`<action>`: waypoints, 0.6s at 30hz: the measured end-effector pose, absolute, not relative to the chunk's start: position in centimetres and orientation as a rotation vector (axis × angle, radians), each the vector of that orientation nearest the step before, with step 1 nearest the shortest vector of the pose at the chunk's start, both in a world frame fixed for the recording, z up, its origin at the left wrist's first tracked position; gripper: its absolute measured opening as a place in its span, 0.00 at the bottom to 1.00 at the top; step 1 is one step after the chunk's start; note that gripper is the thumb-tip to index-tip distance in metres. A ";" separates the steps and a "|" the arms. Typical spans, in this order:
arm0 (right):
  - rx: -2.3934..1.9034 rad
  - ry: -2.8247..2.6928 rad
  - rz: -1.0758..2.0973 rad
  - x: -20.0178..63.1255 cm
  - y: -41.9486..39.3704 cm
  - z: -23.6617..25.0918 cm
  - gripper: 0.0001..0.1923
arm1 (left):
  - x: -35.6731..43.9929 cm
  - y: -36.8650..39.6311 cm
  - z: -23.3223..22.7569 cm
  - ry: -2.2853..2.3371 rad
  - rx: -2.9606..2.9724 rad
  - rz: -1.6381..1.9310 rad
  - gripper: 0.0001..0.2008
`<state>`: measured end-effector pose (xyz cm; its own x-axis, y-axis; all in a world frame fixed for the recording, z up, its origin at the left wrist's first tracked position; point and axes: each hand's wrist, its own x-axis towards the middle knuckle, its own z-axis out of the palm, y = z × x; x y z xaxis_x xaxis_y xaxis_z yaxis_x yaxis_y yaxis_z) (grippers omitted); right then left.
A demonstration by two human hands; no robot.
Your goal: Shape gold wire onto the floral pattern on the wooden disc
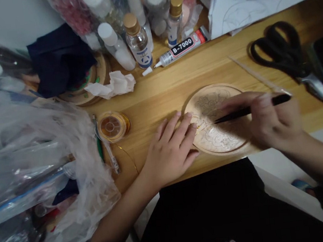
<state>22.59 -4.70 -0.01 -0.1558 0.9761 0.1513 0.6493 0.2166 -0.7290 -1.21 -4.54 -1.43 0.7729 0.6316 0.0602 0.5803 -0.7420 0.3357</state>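
A round wooden disc (222,139) with a drawn flower pattern lies on the wooden table (158,93) near its front edge. My left hand (172,149) rests flat with fingers spread against the disc's left rim. My right hand (268,119), blurred, is closed around a thin black tool (249,111) whose tip points left onto the disc's middle. A short piece of gold wire seems to lie on the disc by my left fingertips.
A spool of gold wire (112,126) and small pliers (107,150) lie left of my hand. A B-7000 glue tube (180,48), small bottles (137,40), crumpled tissue (113,85), black scissors (287,57), a thin stick (255,75) and plastic bags (32,161) surround the work.
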 end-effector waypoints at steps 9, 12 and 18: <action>-1.427 -1.907 0.737 21.8 -4.2 0.0 0.10 | -1.4 -4.5 -1.6 0.933 2.634 0.287 0.25; -1.429 -1.951 0.750 21.8 -4.1 0.0 0.10 | -1.4 -4.6 -1.7 0.933 2.630 0.288 0.24; -1.412 -1.947 0.750 21.7 -3.8 -0.2 0.10 | -1.5 -4.5 -1.8 0.946 2.663 0.326 0.25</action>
<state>21.70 -3.79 -0.19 -0.2433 0.9586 0.1483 0.6114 0.2702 -0.7438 -1.54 -4.52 -1.79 0.7581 0.6424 0.1128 0.5752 -0.7400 0.3486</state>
